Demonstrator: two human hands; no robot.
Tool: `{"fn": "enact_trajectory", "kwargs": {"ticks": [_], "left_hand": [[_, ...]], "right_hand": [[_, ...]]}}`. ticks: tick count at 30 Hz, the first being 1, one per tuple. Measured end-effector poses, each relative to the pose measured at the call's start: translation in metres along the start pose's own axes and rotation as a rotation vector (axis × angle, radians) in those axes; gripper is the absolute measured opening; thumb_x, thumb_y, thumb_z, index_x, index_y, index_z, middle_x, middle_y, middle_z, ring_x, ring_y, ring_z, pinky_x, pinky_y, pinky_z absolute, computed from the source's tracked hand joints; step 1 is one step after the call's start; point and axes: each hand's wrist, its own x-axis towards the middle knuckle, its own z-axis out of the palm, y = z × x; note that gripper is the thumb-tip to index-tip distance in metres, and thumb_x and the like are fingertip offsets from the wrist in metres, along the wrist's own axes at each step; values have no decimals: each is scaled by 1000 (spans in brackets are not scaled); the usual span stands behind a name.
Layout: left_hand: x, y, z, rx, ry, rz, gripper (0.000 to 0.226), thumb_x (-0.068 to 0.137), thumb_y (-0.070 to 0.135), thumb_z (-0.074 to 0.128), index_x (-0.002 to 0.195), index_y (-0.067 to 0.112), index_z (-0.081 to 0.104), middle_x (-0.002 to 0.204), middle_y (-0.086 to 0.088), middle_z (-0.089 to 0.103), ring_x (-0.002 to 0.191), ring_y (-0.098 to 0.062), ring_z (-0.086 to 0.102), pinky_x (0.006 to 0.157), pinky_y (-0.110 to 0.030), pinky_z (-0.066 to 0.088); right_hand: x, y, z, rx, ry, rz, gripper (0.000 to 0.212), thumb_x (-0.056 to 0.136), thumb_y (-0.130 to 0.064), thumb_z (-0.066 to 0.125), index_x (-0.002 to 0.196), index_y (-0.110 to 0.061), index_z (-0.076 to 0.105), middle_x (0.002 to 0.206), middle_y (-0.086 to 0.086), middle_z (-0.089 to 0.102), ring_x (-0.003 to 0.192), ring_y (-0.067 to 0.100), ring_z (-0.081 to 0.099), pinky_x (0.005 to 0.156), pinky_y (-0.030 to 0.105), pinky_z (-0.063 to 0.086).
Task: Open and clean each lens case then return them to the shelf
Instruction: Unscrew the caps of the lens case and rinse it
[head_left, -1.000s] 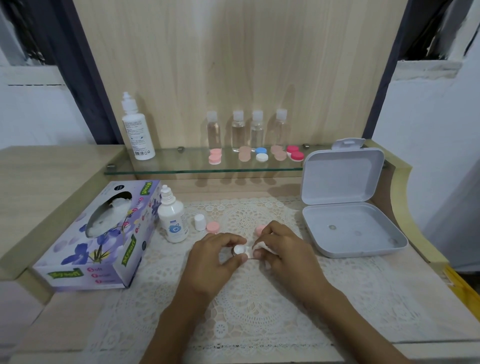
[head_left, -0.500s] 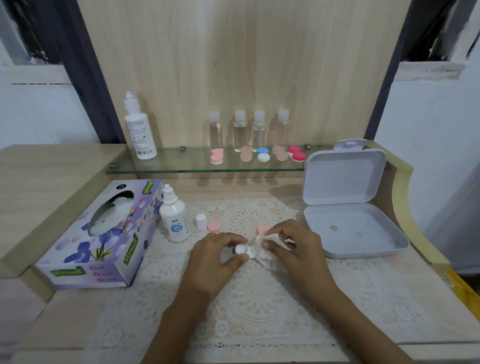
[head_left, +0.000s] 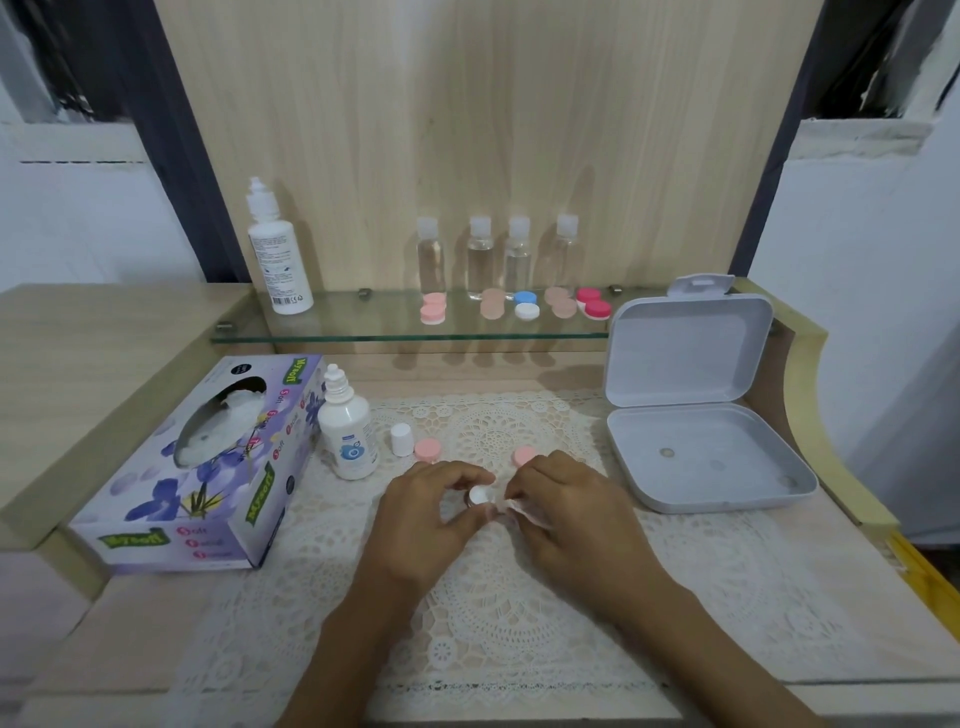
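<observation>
My left hand (head_left: 423, 525) pinches a small white lens case (head_left: 479, 496) over the lace mat. My right hand (head_left: 569, 512) holds a crumpled white tissue (head_left: 524, 512) right beside the case, touching it. Two pink caps lie on the mat: one (head_left: 427, 449) by the small bottle, the other (head_left: 523, 456) just behind my right hand. On the glass shelf (head_left: 363, 332) sit several lens cases: pink (head_left: 432, 310), tan (head_left: 492, 304), blue and white (head_left: 526, 305), tan (head_left: 560, 302), red (head_left: 594, 303).
A tissue box (head_left: 208, 467) lies at the left, with a small solution bottle (head_left: 347, 426) and its white cap (head_left: 401, 439) beside it. An open white box (head_left: 696, 415) stands at the right. A tall bottle (head_left: 275, 260) and several clear bottles (head_left: 480, 260) stand on the shelf.
My right hand has drawn the tissue in closer against the case, and less of the tissue shows. The left hand keeps its pinch on the case.
</observation>
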Motion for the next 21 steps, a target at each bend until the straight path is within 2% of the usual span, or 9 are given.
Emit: {"fn": "enact_trajectory", "kwargs": {"ticks": [3,6,12,16,19,21], "left_hand": [[0,0,0,-7,2,3,26,75,23,79,96,35,70,93,22,68,96,4,58,88,-21,46],[0,0,0,-8,5,6,25,75,23,79,96,34,70,93,23,68,96,4,58,88,-19,46],[-1,1,0,-34,6,-12,26,74,19,80,94,34,71,93,21,69,95,3,60,88,-22,47],[0,1,0,-18,9,-6,25,74,20,80,92,35,71,93,20,69,94,3,60,87,-20,46],[0,1,0,-11,11,-9,25,74,20,80,92,35,71,91,20,69,93,3,59,85,-17,45],[-1,1,0,-5,9,-13,26,73,21,80,93,35,71,92,20,69,93,3,59,84,-15,44]], "right_hand": [[0,-2,-2,-11,-44,-8,14,81,-27,66,86,-22,55,78,-10,57,65,10,51,48,24,38],[1,-1,-3,9,-75,5,18,81,-24,65,86,-23,47,73,-9,56,54,11,47,45,26,33],[11,3,-1,232,-141,144,19,75,-7,58,82,-23,49,70,-11,54,66,15,51,56,31,38],[10,6,-1,543,-101,286,25,72,0,61,72,-23,53,67,-9,59,65,11,54,60,35,44],[8,10,-3,908,-42,432,21,78,3,60,75,-18,58,81,-5,63,80,18,58,71,34,47],[7,11,-5,973,64,492,19,84,3,59,82,-16,59,89,-2,64,88,17,60,76,31,47]]}}
